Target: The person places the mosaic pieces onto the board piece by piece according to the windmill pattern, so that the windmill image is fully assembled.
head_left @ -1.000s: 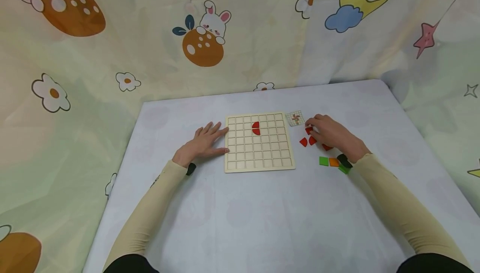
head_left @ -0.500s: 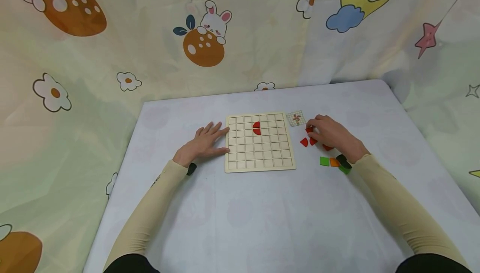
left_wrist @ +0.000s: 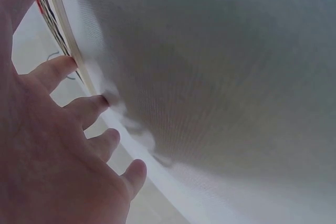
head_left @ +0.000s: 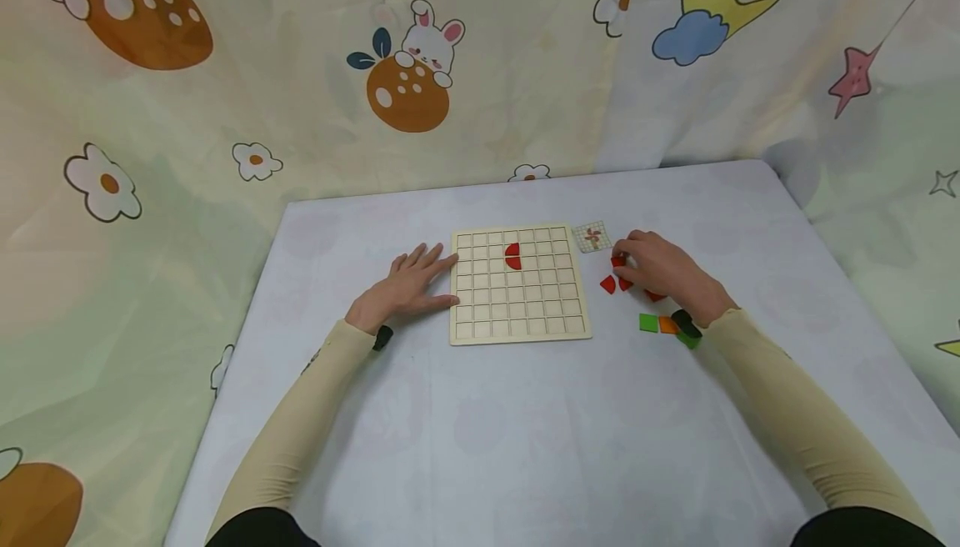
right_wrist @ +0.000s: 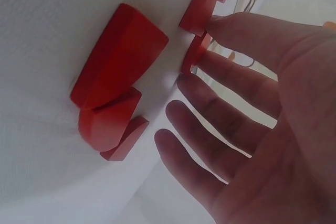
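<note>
My left hand lies spread at the left edge of the pale gridded board, thumb and a finger touching it. In the left wrist view the fingers of this hand are apart beside the board's edge. Two red pieces lie on the grid's upper part. Right of the board, my right hand is over loose red pieces. In the right wrist view its relaxed fingers reach down, thumb against one red piece, index finger at another.
A small patterned card lies by the board's upper right corner. Nearer the right wrist are a green square, an orange piece and another green piece. A printed cloth hangs behind the white table.
</note>
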### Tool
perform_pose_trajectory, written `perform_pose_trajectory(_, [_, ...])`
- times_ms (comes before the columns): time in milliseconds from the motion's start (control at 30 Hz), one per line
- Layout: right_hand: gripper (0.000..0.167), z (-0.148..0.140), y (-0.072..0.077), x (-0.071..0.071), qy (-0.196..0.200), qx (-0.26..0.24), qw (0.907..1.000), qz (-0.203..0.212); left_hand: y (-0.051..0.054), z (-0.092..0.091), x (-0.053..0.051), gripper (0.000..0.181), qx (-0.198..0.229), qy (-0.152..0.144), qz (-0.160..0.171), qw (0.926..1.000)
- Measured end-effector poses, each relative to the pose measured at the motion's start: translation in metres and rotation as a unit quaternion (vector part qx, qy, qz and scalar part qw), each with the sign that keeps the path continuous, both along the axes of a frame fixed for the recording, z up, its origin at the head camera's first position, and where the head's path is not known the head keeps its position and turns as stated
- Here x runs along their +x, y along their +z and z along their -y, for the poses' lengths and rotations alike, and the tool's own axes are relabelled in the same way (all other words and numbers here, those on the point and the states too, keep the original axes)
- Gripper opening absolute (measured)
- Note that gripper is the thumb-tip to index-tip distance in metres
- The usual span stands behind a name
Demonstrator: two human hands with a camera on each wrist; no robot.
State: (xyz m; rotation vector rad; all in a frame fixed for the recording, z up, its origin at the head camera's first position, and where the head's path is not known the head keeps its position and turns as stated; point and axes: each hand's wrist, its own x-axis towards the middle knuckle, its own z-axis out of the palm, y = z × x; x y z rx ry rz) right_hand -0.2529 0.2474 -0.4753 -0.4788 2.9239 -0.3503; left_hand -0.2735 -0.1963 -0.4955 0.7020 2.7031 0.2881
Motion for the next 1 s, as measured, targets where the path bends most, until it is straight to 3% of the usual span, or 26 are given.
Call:
perform_pose_trajectory(400, [0.029,0.018,0.007,0.000,0.028,-0.007,0.9991,-0.032,0.001,0.000,0.000,0.089,0.005,-0.002,0.005,1.0000])
perform_pose_trajectory(733, [0.023,0.055,0.010,-0.002,0.072,-0.023,0.9969,-0.023,0.000,0.000,-0.001,0.089,-0.002,-0.001,0.009,1.0000])
perform_pose_trajectory(1000, [0.026,0.090,0.013,-0.003,0.104,0.003,0.9942,-0.026,0.000,0.000,-0.002,0.087,0.002,0.000,0.009,1.0000])
